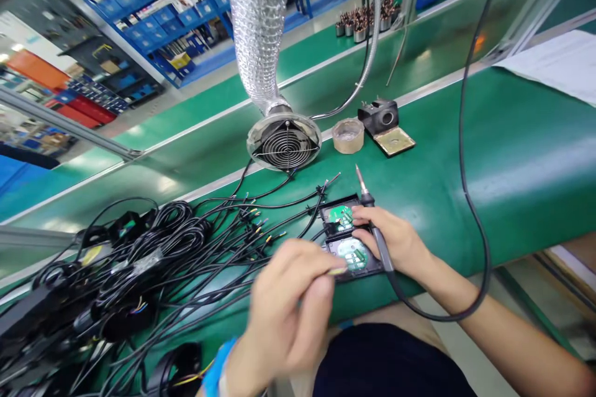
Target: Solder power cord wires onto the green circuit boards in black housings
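Observation:
In front of me two black plastic housings lie side by side, each with a green circuit board; the far board (343, 217) and the near board (357, 257) both face up. My right hand (395, 239) holds a soldering iron (380, 245) with its tip pointing away. The thumb and fingertips of that hand are at the edge of the boards. My left hand (293, 304), slightly blurred, pinches a thin yellowish wire (338, 271) just left of the near board. Black cables (270, 232) with bared, coloured ends lead toward the housings.
A large heap of black cables (172, 229) covers the left of the green bench. A fume extractor (286, 144) hangs from a silver duct (261, 25) at the back. Beside it are a tape roll (348, 138) and a soldering iron stand (382, 119). The iron's cord (465, 155) loops on the right.

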Motion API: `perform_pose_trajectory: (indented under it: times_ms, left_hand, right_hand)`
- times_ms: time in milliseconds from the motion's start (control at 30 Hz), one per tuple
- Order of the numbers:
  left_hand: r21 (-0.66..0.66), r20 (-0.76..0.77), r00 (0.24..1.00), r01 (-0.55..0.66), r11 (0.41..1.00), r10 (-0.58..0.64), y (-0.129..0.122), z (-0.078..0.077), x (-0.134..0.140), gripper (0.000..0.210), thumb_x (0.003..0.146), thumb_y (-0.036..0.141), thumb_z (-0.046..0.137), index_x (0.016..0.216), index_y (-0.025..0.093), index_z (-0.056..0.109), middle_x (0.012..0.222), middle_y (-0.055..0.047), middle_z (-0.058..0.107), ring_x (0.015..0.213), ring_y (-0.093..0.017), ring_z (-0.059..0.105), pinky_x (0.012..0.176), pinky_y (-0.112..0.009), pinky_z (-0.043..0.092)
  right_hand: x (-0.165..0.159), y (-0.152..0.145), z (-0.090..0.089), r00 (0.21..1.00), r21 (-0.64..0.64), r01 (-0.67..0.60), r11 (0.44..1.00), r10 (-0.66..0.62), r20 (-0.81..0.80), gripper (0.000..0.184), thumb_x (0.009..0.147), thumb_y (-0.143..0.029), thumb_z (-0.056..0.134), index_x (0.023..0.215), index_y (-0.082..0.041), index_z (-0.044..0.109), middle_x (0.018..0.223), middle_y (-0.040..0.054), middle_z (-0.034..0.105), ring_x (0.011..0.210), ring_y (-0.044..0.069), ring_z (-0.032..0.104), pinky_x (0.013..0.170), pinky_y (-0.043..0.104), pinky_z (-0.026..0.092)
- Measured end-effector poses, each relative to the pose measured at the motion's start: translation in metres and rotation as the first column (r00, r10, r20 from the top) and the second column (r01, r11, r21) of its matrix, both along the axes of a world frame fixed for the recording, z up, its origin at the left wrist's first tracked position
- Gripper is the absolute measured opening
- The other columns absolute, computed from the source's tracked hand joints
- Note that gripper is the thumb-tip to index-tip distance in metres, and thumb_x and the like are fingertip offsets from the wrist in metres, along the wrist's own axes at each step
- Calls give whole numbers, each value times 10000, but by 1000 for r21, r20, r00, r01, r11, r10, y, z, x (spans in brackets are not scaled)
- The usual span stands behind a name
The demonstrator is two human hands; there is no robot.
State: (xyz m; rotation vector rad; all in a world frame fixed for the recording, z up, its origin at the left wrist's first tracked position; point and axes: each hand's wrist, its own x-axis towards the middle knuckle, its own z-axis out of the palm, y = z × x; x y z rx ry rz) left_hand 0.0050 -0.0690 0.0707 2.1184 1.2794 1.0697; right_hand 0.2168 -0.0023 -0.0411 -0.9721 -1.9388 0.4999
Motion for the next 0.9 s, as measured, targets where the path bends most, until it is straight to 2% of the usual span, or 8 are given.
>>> perform_pose_trajectory:
  times_ms: [67,133,233,367,500,667,800,900]
  left_hand:
    - [-165,63,993,107,980,-98,21,-27,17,174,909,219,491,921,159,654,883,-65,615,828,-149,579,731,-273,488]
    - [-312,171,980,156,937,-107,34,-49,27,172,907,225,497,906,159,657,887,-65,603,829,-146,575,730,-266,479]
    - [-447,262,964,160,880,-42,38,-64,28,141,860,267,575,886,159,661,896,-58,584,764,-132,567,643,-233,471]
    - [-633,304,952,167,756,44,35,-61,24,209,809,340,632,855,137,648,833,-28,536,549,-66,498,449,-178,395]
    - [-727,342,936,203,656,88,37,-52,26,295,777,404,661,852,121,623,739,-2,521,478,-46,460,408,-162,376]
    - [-767,475,871,340,545,126,38,-51,22,412,726,487,700,877,116,603,599,24,511,484,-65,474,390,-144,393]
    - [-766,577,798,453,456,177,39,-55,15,383,695,451,744,810,119,592,617,8,558,481,-63,508,378,-127,379]
    - [-742,631,747,501,447,210,40,-56,13,360,656,391,783,767,122,571,596,12,556,486,-59,497,381,-120,368]
  right_hand:
    - [0,-6,8,997,-4,32,999,-32,-64,313,838,-167,592,1131,-217,493,1118,71,633,984,176,643,877,300,538]
    - [-2,-15,17,989,-43,68,997,-73,-128,315,810,-157,615,1097,-223,503,1088,54,642,977,170,640,879,293,526]
    - [-8,-28,29,979,-115,80,990,-100,-178,267,791,-129,604,1026,-232,532,931,8,645,842,135,636,785,254,521]
    - [-17,-34,36,963,-153,64,986,-101,-250,235,781,-103,582,968,-232,521,826,-24,622,731,101,616,695,206,509]
    - [-20,-35,37,957,-170,64,983,-108,-269,242,768,-103,602,954,-234,522,801,-27,626,705,103,622,658,199,513]
    - [-22,-36,34,915,-197,-22,980,-59,-399,271,780,-103,619,983,-247,511,836,-15,628,735,122,633,698,244,533]
    - [-26,-37,32,873,-188,-140,972,32,-487,306,800,-84,594,1025,-263,489,876,-9,633,725,125,634,676,262,543]
    - [-29,-40,36,901,-150,-101,983,26,-433,317,791,-75,591,1028,-262,494,887,-8,636,750,131,636,700,268,544]
